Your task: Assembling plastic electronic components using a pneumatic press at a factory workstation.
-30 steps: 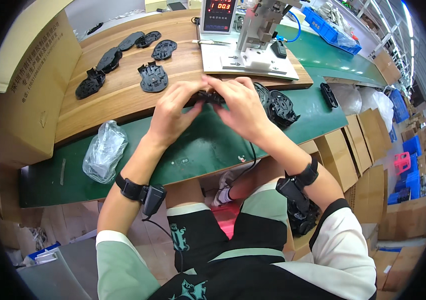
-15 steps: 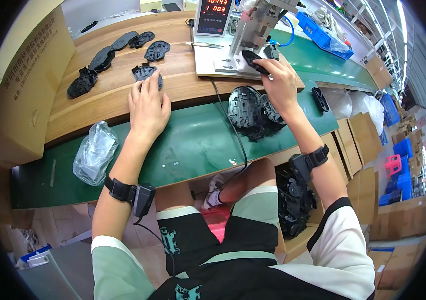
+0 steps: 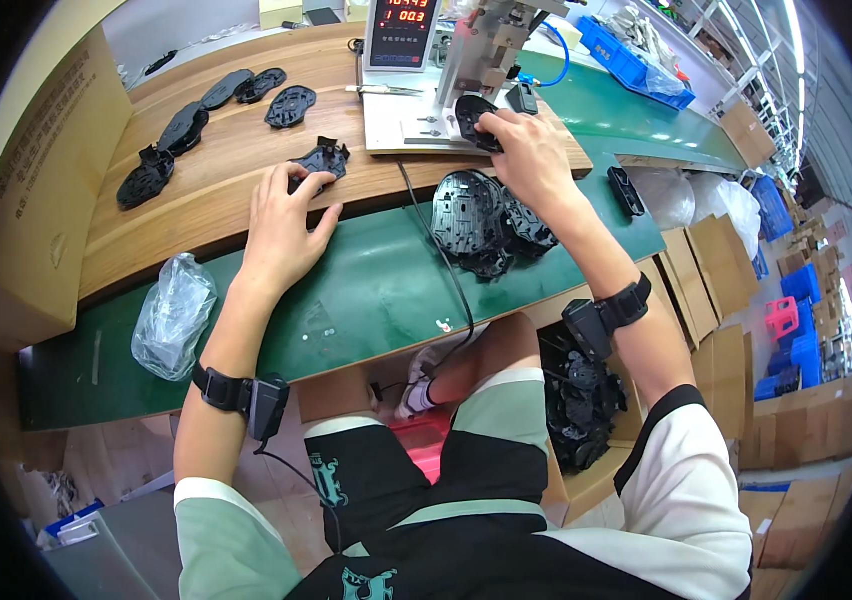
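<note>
My right hand [image 3: 529, 152] reaches to the white base of a small press machine [image 3: 491, 45] and grips a black plastic shell [image 3: 470, 115] lying under the press head. My left hand [image 3: 281, 225] rests on the wooden bench top with its fingers on another black plastic part [image 3: 323, 159]. Between the two hands, on the green belt, lies a pile of black plastic shells [image 3: 486, 215]. Both wrists wear black straps with small boxes.
Several black parts [image 3: 186, 125] lie in a row at the back left of the wooden bench [image 3: 196, 215]. A crumpled clear bag [image 3: 172, 312] sits on the green belt [image 3: 366, 300]. A cardboard box [image 3: 16, 190] stands left; a carton of black parts [image 3: 586, 405] sits under the bench.
A second ago both hands held one black part together over the belt. They separated: the right carried it up to the press base, the left moved to a part on the wooden bench.
</note>
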Demonstrator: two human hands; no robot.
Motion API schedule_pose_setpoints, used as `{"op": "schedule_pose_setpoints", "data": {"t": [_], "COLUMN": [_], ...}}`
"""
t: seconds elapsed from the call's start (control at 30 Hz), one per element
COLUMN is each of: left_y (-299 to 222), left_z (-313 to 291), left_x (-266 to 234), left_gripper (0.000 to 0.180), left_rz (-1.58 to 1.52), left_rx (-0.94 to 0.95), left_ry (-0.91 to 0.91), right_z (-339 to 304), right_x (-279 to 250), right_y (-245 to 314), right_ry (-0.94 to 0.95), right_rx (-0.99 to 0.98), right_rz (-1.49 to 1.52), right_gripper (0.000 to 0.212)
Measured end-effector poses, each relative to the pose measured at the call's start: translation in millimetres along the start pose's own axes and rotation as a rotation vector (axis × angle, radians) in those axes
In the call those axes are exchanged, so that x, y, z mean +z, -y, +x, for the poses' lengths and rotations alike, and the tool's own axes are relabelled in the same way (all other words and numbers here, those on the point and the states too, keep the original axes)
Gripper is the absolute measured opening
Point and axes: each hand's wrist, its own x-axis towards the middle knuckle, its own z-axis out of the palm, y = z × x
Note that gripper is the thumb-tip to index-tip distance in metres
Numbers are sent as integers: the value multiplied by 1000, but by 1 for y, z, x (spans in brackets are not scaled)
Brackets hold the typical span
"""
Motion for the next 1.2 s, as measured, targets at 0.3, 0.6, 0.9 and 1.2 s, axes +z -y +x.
{"op": "schedule_pose_setpoints", "data": {"t": [0.3,0.6,0.9,1.2], "left_y": [2,-3,5,-4], "left_z": [6,6,10,8], "left_x": [-4,-8,-6,-8], "left_gripper": [35,41,35,35], "left_rz": [-39,-298,-175,-368], "left_rx": [89,17,173,19], "left_ry": [31,-5,-64,9], "right_z": [-4,-7,-7,-8], "right_x": [11,12,11,14], "right_y": [-5,1,2,-1], "right_ry": [-59,-82,-90,-100], "right_rx": [7,30,42,42], "right_rz": [61,79,81,84], "right_gripper": [28,31,31,29]}}
